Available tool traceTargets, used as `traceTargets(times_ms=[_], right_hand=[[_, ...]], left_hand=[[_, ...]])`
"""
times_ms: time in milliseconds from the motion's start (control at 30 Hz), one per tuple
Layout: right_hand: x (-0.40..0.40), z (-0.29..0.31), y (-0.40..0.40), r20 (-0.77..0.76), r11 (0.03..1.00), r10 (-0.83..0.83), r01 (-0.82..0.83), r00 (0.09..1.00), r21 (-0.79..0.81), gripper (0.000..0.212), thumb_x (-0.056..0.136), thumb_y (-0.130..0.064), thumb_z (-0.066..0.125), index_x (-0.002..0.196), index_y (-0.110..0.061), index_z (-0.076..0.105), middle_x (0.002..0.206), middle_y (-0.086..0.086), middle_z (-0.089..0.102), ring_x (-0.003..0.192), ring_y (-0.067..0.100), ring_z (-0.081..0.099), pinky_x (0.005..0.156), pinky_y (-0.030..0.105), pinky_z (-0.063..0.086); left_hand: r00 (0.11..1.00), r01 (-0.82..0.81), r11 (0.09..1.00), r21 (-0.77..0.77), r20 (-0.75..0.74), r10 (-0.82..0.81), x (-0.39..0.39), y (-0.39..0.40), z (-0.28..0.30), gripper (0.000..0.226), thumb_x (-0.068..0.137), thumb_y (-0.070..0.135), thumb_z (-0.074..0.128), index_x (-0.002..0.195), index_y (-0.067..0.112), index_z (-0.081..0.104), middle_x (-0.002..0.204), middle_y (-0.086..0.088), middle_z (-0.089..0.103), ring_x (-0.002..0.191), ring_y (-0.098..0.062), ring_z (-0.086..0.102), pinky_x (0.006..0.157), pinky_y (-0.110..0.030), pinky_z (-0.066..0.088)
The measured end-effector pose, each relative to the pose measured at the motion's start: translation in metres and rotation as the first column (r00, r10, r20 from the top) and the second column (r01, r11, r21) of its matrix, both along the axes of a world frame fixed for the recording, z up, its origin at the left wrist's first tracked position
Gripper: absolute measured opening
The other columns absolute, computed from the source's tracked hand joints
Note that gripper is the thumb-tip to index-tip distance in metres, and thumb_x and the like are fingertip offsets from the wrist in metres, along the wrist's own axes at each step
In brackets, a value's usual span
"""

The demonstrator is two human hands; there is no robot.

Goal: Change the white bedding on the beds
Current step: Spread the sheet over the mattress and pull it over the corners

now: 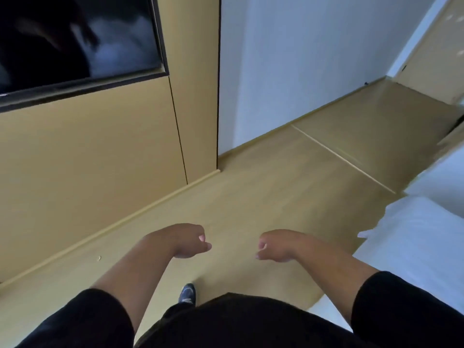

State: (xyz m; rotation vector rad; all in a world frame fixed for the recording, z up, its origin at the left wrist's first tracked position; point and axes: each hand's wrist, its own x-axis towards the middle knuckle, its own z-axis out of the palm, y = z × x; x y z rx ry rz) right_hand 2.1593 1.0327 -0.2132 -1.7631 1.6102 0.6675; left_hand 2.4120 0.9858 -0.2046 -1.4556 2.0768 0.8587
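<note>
Both hands were empty, fingers loosely curled: left hand, right hand. White bedding lay at 3 o'clock. My call: turn right, grab the near edge with both hands.

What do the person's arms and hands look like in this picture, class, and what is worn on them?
Both forearms are bare below black sleeves pushed up near the elbows. The left hand and right hand are bare, with no gloves, rings or watch visible.
</note>
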Motion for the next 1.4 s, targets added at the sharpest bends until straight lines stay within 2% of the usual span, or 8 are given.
traceTargets(times_ms=[300,467,600,700,767,1033,1233,1400], right_hand=[[-0.04,0.029,-0.124,0.061,0.887,-0.444,0.449,0.894,-0.106,0.045,0.103,-0.04,0.049,0.137,-0.012,0.057,0.14,0.009,0.057,0.128,0.029,0.053,0.103,0.035,0.042],[-0.106,0.023,-0.129,0.05,0.719,-0.692,0.694,0.72,-0.046,0.043,0.101,-0.04,0.051,0.135,-0.015,0.059,0.137,0.005,0.059,0.125,0.026,0.055,0.104,0.036,0.044],[-0.178,0.001,-0.134,0.018,0.606,-0.795,0.795,0.606,-0.01,0.047,0.1,-0.047,0.05,0.131,-0.014,0.061,0.135,0.003,0.06,0.123,0.025,0.056,0.102,0.039,0.046],[-0.235,-0.009,-0.16,0.136,0.486,-0.859,0.869,0.494,-0.09,0.043,0.098,-0.05,0.052,0.125,-0.019,0.064,0.127,-0.002,0.064,0.115,0.02,0.06,0.096,0.036,0.049],[-0.278,-0.011,-0.186,0.203,0.432,-0.868,0.89,0.454,-0.146,0.036,0.099,-0.048,0.052,0.12,-0.022,0.066,0.12,-0.002,0.067,0.106,0.018,0.062,0.089,0.034,0.051],[-0.447,0.022,-0.28,0.113,0.544,-0.817,0.821,0.565,-0.171,0.036,0.099,-0.042,0.053,0.121,-0.018,0.067,0.122,0.004,0.067,0.112,0.022,0.061,0.096,0.036,0.05],[-0.548,-0.005,-0.315,0.013,0.518,-0.853,0.851,0.521,-0.084,0.034,0.095,-0.04,0.051,0.108,-0.012,0.066,0.111,0.005,0.069,0.103,0.024,0.065,0.083,0.033,0.053],[-0.639,-0.032,-0.331,-0.032,0.4,-0.916,0.916,0.399,-0.027,0.035,0.094,-0.037,0.051,0.115,-0.013,0.063,0.114,0.005,0.067,0.102,0.022,0.064,0.091,0.036,0.053]], left_hand=[[0.958,0.285,0.957,-0.05,0.015,-0.285,-0.08,-0.218,0.043,0.036,0.102,0.052,0.043,0.121,0.024,0.054,0.122,0.003,0.058,0.112,-0.02,0.052,0.081,-0.031,0.038],[0.839,0.544,0.839,-0.023,0.009,-0.544,-0.198,-0.283,0.037,0.039,0.102,0.048,0.045,0.127,0.02,0.056,0.128,-0.001,0.06,0.115,-0.021,0.056,0.09,-0.032,0.043],[0.779,0.626,0.779,0.037,-0.023,-0.626,-0.285,-0.314,0.013,0.04,0.098,0.053,0.049,0.13,0.028,0.053,0.132,0.004,0.059,0.111,-0.017,0.056,0.09,-0.032,0.044],[0.754,0.657,0.752,0.053,-0.011,-0.657,-0.349,-0.34,0.002,0.046,0.097,0.055,0.049,0.136,0.031,0.049,0.133,0.005,0.059,0.112,-0.016,0.056,0.097,-0.033,0.045],[0.752,0.658,0.752,0.035,0.013,-0.658,-0.394,-0.359,0.001,0.047,0.098,0.055,0.049,0.136,0.028,0.049,0.133,0.004,0.059,0.115,-0.017,0.056,0.098,-0.034,0.045],[0.808,0.589,0.808,-0.005,-0.031,-0.588,-0.537,-0.433,0.038,0.045,0.1,0.052,0.047,0.133,0.023,0.053,0.134,0.001,0.057,0.115,-0.019,0.056,0.097,-0.034,0.045],[0.785,0.619,0.784,0.048,-0.002,-0.62,-0.631,-0.483,0.024,0.045,0.098,0.055,0.048,0.131,0.025,0.054,0.133,0.002,0.058,0.114,-0.017,0.056,0.097,-0.034,0.045],[0.704,0.709,0.702,0.068,-0.009,-0.71,-0.75,-0.525,0.006,0.043,0.099,0.052,0.048,0.131,0.024,0.056,0.134,0.001,0.058,0.116,-0.018,0.055,0.097,-0.033,0.044]])
